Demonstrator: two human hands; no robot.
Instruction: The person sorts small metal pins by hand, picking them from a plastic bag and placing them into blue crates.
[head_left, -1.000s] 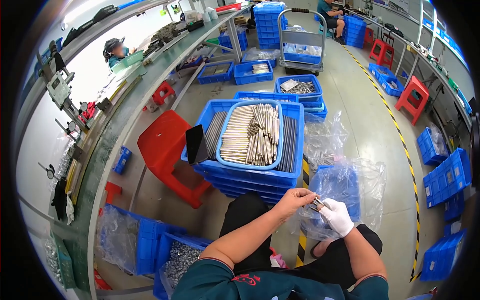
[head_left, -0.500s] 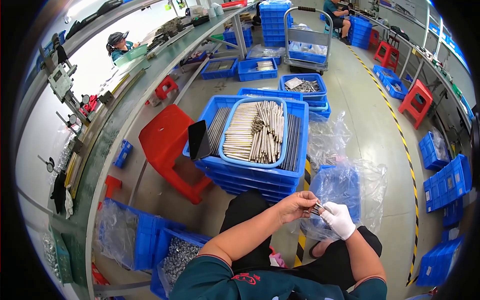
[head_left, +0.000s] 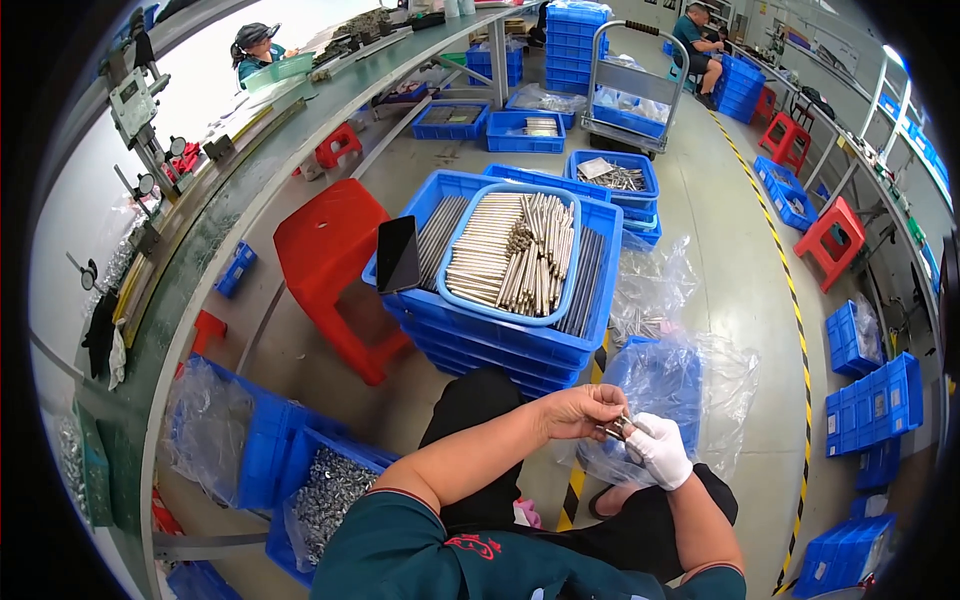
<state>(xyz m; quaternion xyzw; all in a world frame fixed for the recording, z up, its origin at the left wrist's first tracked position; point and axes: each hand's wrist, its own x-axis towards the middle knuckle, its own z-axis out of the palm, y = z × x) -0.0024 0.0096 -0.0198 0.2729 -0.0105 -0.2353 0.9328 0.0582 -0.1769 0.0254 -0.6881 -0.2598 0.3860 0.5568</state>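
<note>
My bare left hand (head_left: 590,408) and my right hand (head_left: 662,452), in a white glove, meet low over my lap. Between their fingertips is a small shiny metal part (head_left: 614,428); its exact kind is too small to make out. Both hands are closed on it in a pinch. Ahead of them, a light-blue tray (head_left: 447,287) full of silvery metal rods (head_left: 486,245) rests on a stack of blue crates (head_left: 470,345). Darker rods (head_left: 592,270) lie in the top crate on both sides of the tray.
A black phone (head_left: 398,254) leans at the crate's left edge, by a red stool (head_left: 330,235). Clear plastic film covers a blue crate (head_left: 655,378) beyond my right hand. Small metal parts (head_left: 335,490) fill a crate at lower left. A green workbench (head_left: 215,250) runs along the left.
My view has shifted slightly. Both hands stay together around the small metal part, with the fingers slightly rearranged. The tray and crates stand as before.
</note>
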